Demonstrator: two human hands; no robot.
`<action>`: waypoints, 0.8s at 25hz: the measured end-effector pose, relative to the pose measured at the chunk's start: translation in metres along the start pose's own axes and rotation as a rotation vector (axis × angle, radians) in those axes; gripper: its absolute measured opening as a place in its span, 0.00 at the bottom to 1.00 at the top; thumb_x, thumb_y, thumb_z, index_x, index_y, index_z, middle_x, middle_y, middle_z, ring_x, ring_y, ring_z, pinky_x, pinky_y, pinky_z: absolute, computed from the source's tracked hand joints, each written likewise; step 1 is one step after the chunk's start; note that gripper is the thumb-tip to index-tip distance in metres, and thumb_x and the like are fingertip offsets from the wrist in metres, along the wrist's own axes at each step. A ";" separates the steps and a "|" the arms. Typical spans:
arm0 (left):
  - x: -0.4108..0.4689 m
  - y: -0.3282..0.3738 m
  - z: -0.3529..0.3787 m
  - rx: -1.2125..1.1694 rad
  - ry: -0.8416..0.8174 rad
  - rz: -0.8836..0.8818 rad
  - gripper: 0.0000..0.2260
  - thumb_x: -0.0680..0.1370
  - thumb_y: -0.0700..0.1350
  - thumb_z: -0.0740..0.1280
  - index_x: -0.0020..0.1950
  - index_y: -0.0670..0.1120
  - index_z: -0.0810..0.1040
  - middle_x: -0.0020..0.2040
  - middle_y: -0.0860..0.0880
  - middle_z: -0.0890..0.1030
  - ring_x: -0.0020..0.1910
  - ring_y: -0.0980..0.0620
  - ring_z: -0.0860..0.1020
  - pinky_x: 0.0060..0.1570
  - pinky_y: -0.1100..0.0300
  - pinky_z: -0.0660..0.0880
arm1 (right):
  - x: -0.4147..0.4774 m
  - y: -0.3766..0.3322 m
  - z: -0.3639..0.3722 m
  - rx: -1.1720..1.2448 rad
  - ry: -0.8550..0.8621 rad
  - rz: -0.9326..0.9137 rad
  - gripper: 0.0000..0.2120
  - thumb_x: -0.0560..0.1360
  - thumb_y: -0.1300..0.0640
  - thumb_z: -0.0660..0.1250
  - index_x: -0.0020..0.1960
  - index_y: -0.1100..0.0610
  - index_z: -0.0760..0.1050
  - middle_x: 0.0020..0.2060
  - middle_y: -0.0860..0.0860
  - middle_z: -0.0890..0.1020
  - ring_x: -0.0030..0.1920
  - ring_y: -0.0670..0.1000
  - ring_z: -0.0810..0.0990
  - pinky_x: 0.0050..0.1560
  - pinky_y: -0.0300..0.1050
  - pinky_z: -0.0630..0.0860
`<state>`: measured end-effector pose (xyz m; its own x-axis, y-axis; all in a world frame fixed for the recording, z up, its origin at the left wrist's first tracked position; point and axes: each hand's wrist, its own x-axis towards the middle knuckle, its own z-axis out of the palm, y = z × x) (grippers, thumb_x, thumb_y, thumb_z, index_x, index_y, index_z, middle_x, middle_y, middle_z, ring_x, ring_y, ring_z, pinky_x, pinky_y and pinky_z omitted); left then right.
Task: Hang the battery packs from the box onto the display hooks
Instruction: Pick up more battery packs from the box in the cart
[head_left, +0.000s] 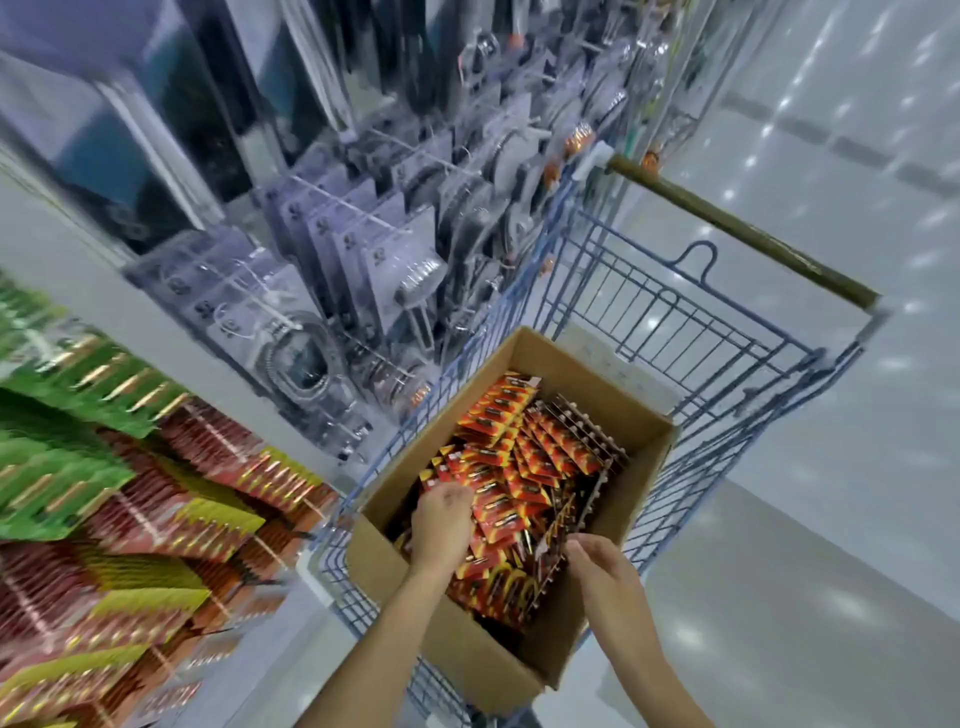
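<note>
Reaching down from the lower middle of the frame, both hands are inside an open cardboard box (467, 654) that sits in a blue wire cart (701, 322). The box is filled with red and orange battery packs (498, 415), some lying flat in overlapping rows and some standing on edge along the right side.

The left hand (441, 525) is at the near left of the pile, back of the hand up, with its fingers curled down round the edges of a few battery packs. The right hand (597, 566) is at the near right of the box, its fingers bent and the tips just at the upright packs; whether it holds any of them I cannot tell.

At the left edge of the frame, blurred rows of green packs (62, 415) and red packs (156, 509) hang on a display. In the upper middle, clear packages (363, 249) hang on thin wire hooks (337, 202). The cart's brown handle (737, 228) runs across the upper right, above a shiny pale floor (831, 519).
</note>
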<state>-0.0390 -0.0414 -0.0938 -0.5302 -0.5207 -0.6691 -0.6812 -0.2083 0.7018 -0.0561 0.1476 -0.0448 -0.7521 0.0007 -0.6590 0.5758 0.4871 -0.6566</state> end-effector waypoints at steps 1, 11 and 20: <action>0.014 -0.001 0.014 0.082 0.023 -0.044 0.08 0.82 0.49 0.66 0.55 0.47 0.82 0.53 0.47 0.84 0.52 0.47 0.81 0.54 0.53 0.75 | 0.000 0.001 -0.005 -0.013 -0.008 0.004 0.07 0.82 0.47 0.65 0.57 0.47 0.79 0.53 0.43 0.82 0.55 0.44 0.79 0.56 0.44 0.73; 0.073 -0.004 0.075 0.125 0.221 -0.305 0.31 0.79 0.41 0.74 0.79 0.40 0.66 0.76 0.39 0.72 0.74 0.37 0.71 0.73 0.45 0.69 | 0.008 0.006 -0.030 -0.013 -0.060 0.043 0.04 0.82 0.48 0.67 0.53 0.44 0.80 0.49 0.41 0.84 0.52 0.40 0.80 0.48 0.33 0.73; 0.023 -0.026 0.020 -0.174 0.077 -0.312 0.11 0.78 0.42 0.75 0.59 0.48 0.82 0.57 0.44 0.85 0.54 0.42 0.85 0.59 0.41 0.81 | 0.035 -0.034 -0.014 -0.062 -0.118 -0.054 0.08 0.82 0.50 0.66 0.60 0.48 0.78 0.55 0.43 0.81 0.57 0.44 0.79 0.59 0.41 0.74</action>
<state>-0.0435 -0.0313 -0.1323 -0.2658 -0.4695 -0.8420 -0.7047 -0.5014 0.5021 -0.1069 0.1433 -0.0403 -0.7366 -0.1278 -0.6641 0.5117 0.5369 -0.6708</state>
